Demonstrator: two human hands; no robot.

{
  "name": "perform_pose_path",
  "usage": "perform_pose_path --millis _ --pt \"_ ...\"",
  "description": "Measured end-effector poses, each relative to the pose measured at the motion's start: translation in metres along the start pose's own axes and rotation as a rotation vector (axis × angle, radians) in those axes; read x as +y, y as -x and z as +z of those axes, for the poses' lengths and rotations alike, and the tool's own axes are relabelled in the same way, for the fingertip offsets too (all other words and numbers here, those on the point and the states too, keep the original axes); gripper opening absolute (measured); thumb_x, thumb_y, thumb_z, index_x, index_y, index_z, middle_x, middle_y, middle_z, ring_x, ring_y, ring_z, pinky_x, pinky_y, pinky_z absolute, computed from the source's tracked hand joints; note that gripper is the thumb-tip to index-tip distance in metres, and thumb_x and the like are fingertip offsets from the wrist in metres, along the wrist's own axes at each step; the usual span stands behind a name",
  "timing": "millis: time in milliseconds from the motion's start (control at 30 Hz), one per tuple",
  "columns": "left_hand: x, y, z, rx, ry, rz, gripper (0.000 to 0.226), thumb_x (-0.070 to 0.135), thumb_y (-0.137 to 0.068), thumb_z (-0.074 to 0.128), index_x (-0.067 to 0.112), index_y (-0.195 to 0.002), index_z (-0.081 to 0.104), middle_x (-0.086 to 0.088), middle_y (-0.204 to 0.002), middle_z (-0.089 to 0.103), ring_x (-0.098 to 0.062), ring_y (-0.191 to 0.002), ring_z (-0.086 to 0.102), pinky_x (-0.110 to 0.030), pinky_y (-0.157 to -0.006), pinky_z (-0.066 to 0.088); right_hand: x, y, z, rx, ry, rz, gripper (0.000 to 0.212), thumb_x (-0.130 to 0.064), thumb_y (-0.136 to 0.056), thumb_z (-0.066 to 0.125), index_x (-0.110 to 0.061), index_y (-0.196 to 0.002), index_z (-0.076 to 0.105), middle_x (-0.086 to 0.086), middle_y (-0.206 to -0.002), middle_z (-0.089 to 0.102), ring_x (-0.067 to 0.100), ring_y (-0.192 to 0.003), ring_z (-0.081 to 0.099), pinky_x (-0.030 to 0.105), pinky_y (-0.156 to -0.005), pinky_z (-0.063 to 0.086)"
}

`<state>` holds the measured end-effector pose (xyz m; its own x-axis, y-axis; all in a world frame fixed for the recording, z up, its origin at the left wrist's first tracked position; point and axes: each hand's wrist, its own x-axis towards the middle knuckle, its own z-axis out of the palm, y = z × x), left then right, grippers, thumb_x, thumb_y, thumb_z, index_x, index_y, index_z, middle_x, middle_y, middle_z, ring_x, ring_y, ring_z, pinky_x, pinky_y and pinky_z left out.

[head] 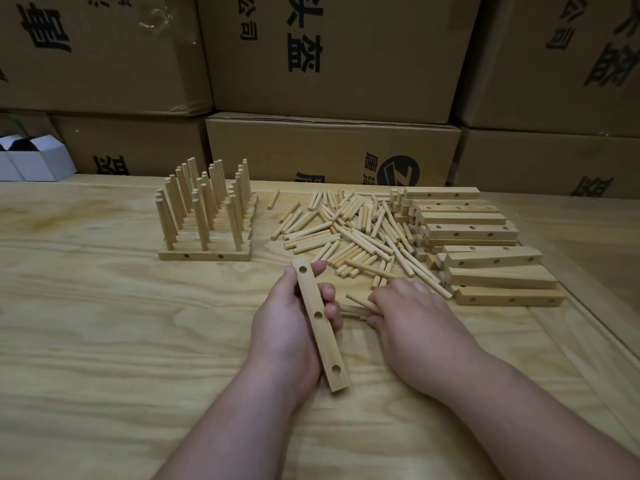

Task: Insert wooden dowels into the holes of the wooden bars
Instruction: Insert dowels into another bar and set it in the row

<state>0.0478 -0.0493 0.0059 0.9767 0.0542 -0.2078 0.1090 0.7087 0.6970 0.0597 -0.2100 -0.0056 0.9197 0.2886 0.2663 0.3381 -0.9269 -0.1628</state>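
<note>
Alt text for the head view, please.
The left hand holds a three-hole wooden bar while the right hand grips dowels over a wooden table. Behind lie loose dowels, stacked bars and finished bars.

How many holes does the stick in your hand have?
3. On the bar gripped by the left hand: one near the far end, one in the middle, one near the near end. All three look empty.
</note>
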Motion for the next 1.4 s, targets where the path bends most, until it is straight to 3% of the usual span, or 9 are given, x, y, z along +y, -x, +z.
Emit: perform_pose_path --millis 200,300,367,600,867,967,1100,1233,1400 --pt "0.001 0.002 0.003 0.021 -0.023 0.008 0.038 0.041 -0.106 0.043 0.011 -0.107 0.067 -0.002 -0.064 0.054 -0.014 -0.049 0.047 -0.027 -0.05 0.041 -0.001 0.001 -0.004 0.023 -0.052 0.0 0.004 -0.034 -0.101 0.044 -0.034 -0.104 0.041 -0.015 -0.102 0.047 0.016 -0.106 0.045 0.033 -0.086 0.039" --pt "0.0 0.004 0.005 0.039 -0.049 0.012 0.036 0.039 -0.105 0.046 0.011 -0.105 0.068 -0.003 -0.064 0.057 -0.015 -0.051 0.053 -0.027 -0.05 0.047 0.0 0.001 -0.006 0.065 -0.136 0.047 0.013 -0.035 -0.101 0.041 -0.035 -0.093 0.03 -0.016 -0.078 0.044 0.015 -0.079 0.052 0.037 -0.064 0.041" --pt "-0.001 0.004 0.006 0.039 -0.076 0.026 0.033 0.038 -0.104 0.05 0.011 -0.106 0.069 -0.004 -0.067 0.061 -0.016 -0.055 0.06 -0.027 -0.053 0.051 0.001 0.0 -0.007 0.095 -0.205 0.088 0.008 -0.039 -0.102 0.04 -0.035 -0.096 0.037 -0.01 -0.073 0.052 0.011 -0.067 0.053 0.038 -0.058 0.046" --pt "-0.002 0.006 0.005 -0.006 -0.164 0.056 0.032 0.035 -0.098 0.06 0.011 -0.114 0.072 -0.006 -0.085 0.073 -0.015 -0.069 0.069 -0.026 -0.06 0.057 0.004 0.001 -0.011 0.226 -0.43 0.078 0.017 -0.043 -0.099 0.048 -0.037 -0.105 0.062 -0.017 -0.077 0.062 0.002 -0.073 0.057 0.031 -0.062 0.048" --pt "0.001 0.008 0.008 0.008 -0.113 0.025 0.033 0.019 -0.101 0.046 0.003 -0.111 0.074 -0.007 -0.075 0.067 -0.015 -0.06 0.061 -0.023 -0.055 0.053 0.004 0.001 -0.007 0.214 -0.558 0.114 0.013 -0.046 -0.1 0.04 -0.038 -0.093 0.049 -0.029 -0.086 0.061 -0.001 -0.072 0.057 0.031 -0.053 0.041" --pt "-0.001 0.007 0.006 0.018 -0.143 0.026 0.031 0.022 -0.1 0.051 0.009 -0.105 0.078 -0.004 -0.075 0.066 -0.014 -0.062 0.06 -0.026 -0.059 0.052 0.006 -0.001 -0.005 0.188 -0.568 0.095 0.01 -0.04 -0.099 0.049 -0.038 -0.09 0.054 -0.027 -0.08 0.063 -0.002 -0.066 0.058 0.017 -0.049 0.039" --pt "-0.002 0.005 0.002 0.03 -0.214 0.058 0.025 0.024 -0.097 0.059 0.012 -0.095 0.081 -0.005 -0.076 0.067 -0.013 -0.061 0.06 -0.029 -0.059 0.05 0.007 -0.002 -0.006 0.196 -0.671 0.039 0.009 -0.033 -0.096 0.06 -0.037 -0.088 0.061 -0.026 -0.086 0.066 -0.004 -0.08 0.063 0.008 -0.064 0.043" --pt "-0.004 0.005 0.001 0.009 -0.288 0.086 0.026 0.031 -0.097 0.063 0.011 -0.097 0.08 -0.004 -0.074 0.066 -0.012 -0.061 0.059 -0.029 -0.06 0.05 0.009 -0.001 -0.008 0.216 -0.744 0.001 0.009 -0.034 -0.092 0.067 -0.036 -0.084 0.065 -0.018 -0.079 0.066 0.002 -0.074 0.062 0.012 -0.061 0.045" --pt "-0.005 0.007 0.001 -0.024 -0.366 0.125 0.026 0.042 -0.094 0.065 0.022 -0.092 0.081 0.002 -0.074 0.067 -0.008 -0.06 0.06 -0.024 -0.056 0.051 0.008 0.0 -0.012 0.224 -0.768 -0.055 0.025 -0.056 -0.083 0.064 -0.032 -0.082 0.063 -0.009 -0.073 0.062 0.006 -0.062 0.055 0.017 -0.054 0.044"
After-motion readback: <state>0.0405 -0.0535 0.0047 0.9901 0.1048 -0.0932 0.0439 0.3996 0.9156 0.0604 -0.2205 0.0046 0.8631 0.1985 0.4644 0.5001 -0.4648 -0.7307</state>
